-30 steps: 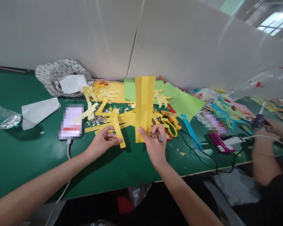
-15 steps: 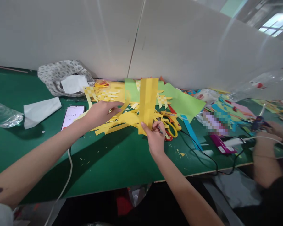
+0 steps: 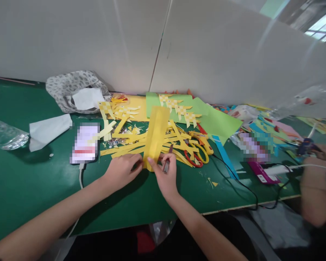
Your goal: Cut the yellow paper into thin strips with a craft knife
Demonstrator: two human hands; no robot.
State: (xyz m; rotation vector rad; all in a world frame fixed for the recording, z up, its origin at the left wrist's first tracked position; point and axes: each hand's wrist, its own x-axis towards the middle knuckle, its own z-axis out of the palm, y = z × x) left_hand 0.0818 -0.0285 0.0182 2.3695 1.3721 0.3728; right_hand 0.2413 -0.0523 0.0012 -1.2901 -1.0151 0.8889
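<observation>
A creased sheet of yellow paper (image 3: pixel 156 132) stands tilted above the green table, its lower end between my hands. My left hand (image 3: pixel 123 169) pinches the sheet's lower left edge. My right hand (image 3: pixel 166 175) grips its lower right side, thumb on the front face. A slim dark tool (image 3: pixel 166 166), its kind not clear, is also tucked in the right fingers. Behind the sheet lies a heap of yellow paper strips (image 3: pixel 125 146). Scissors with red and yellow handles (image 3: pixel 194 161) and a yellow glue gun (image 3: pixel 203 139) lie right of it.
Checkered yellow paper fish (image 3: pixel 180 110) rest on green paper (image 3: pixel 222 121) at the back. A phone (image 3: pixel 84 142) with a white cable is on the left, near a patterned cloth bag (image 3: pixel 73 85). A blue strip (image 3: pixel 225 157) lies right. Another person's arm (image 3: pixel 315 188) works far right.
My left hand has let go of a narrow yellow strip and come down to the sheet's lower edge. My right hand has lowered the sheet and moved it slightly left.
</observation>
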